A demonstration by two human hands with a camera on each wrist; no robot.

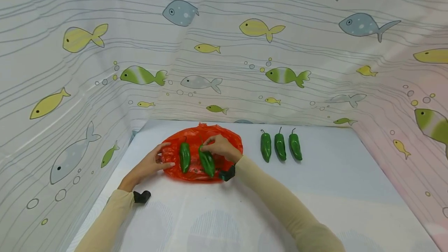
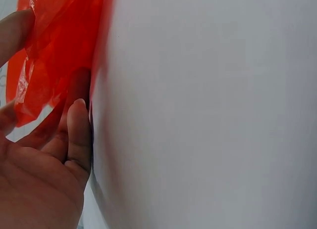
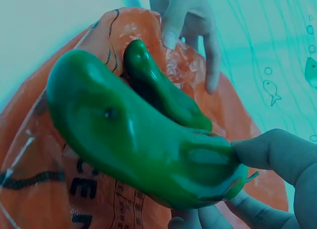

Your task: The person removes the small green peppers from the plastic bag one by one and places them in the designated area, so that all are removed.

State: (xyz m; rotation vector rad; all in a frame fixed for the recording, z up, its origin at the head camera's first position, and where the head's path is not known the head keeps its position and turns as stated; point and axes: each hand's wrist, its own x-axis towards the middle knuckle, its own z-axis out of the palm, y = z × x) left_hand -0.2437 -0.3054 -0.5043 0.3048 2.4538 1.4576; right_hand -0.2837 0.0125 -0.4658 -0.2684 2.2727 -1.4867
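Note:
A red plastic bag [image 1: 185, 132] with printed dark lettering lies flat on the table. My right hand [image 1: 222, 147] pinches a green pepper [image 1: 207, 163] near its stem end, above the bag. In the right wrist view, this pepper [image 3: 133, 135] fills the middle, with thumb and fingers at its stem end. A second green pepper [image 1: 184, 158] lies on the bag to the left. My left hand [image 1: 148, 166] touches the bag's left edge with its fingers spread. In the left wrist view, some fingers [image 2: 79, 132] reach partly beneath the red plastic [image 2: 64, 41].
Three green peppers stand in a row at the right: one nearest the bag [image 1: 265, 147], one in the middle [image 1: 280, 147] and one farthest right [image 1: 295, 147]. Fish-patterned sheeting [image 1: 231, 61] rises around the back and sides of the white table [image 1: 332, 166].

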